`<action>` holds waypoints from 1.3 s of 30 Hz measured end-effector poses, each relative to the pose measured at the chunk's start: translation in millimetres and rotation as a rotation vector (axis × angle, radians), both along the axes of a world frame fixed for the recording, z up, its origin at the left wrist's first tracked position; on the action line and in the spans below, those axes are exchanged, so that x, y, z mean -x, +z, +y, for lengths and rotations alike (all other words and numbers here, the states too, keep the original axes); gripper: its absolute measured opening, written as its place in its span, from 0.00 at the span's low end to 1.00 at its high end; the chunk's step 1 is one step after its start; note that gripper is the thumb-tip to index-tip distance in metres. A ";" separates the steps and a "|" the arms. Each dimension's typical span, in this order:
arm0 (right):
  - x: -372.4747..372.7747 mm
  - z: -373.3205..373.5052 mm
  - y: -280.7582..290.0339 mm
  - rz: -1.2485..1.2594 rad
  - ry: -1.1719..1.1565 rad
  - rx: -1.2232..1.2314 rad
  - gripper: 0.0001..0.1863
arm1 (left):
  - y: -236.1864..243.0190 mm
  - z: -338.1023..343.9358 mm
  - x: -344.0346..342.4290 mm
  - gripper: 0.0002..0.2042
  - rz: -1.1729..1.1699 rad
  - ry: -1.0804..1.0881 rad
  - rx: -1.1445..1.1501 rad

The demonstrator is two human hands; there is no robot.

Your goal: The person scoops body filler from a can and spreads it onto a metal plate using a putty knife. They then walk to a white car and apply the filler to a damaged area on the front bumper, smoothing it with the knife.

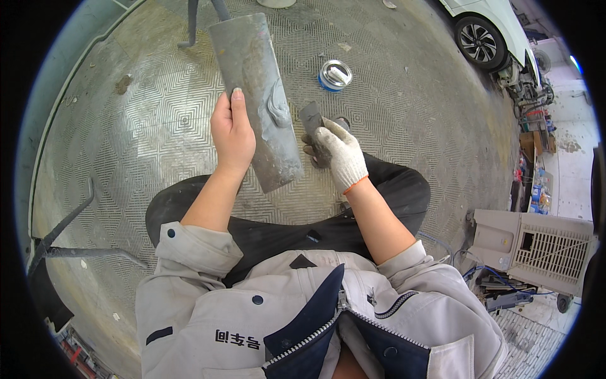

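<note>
So the bare left hand [232, 134] is wrapped around the long edge of a long grey rectangular metal mixing board [255, 98], thumb lying flat up its face, fingers hidden behind it. The board is held up off the floor, tilted, its far end pointing toward the top edge of the platform. There's a smear of grey putty [278, 108] sitting on its right half, roughly midway down.

The right hand [338, 153], in a white knit work glove with an orange cuff, is closed around a small dark flat scraper [311, 118]. The blade sticks up just beside the board's right edge, near the putty, but I can't tell if it's actually touching.

Both hands hover over the person's knees in black trousers [391, 189]. Below everything is a big round silver metal platform with a diamond tread pattern [158, 120].

Package-wise: a small round tin with a blue wall and shiny silver top [334, 75] stands on the platform, past the scraper, well apart from both hands. Can't make out any label on it.

Off the platform's right edge there's a beige plastic box with a grille front [536, 246], blue cables beside it, and a white car [486, 31] in the top right corner
</note>
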State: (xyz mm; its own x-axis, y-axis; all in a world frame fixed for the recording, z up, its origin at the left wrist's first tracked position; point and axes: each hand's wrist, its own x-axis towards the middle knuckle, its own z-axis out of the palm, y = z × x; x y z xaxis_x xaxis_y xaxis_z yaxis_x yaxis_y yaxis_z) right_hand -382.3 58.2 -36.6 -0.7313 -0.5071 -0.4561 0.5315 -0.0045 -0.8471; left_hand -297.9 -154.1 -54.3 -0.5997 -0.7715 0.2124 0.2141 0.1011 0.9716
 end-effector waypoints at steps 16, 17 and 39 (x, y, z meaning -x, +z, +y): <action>0.9 -0.7 4.9 -0.002 0.000 -0.004 0.31 | 1.0 -1.1 -1.0 0.19 -0.017 -0.012 -0.048; 0.6 -1.1 5.6 -0.005 -0.006 -0.010 0.31 | 1.1 -1.2 -1.1 0.19 0.005 -0.016 -0.040; 17.9 10.4 -3.8 0.126 -0.118 -0.133 0.28 | -0.4 -3.4 7.3 0.25 -0.219 -0.214 -0.597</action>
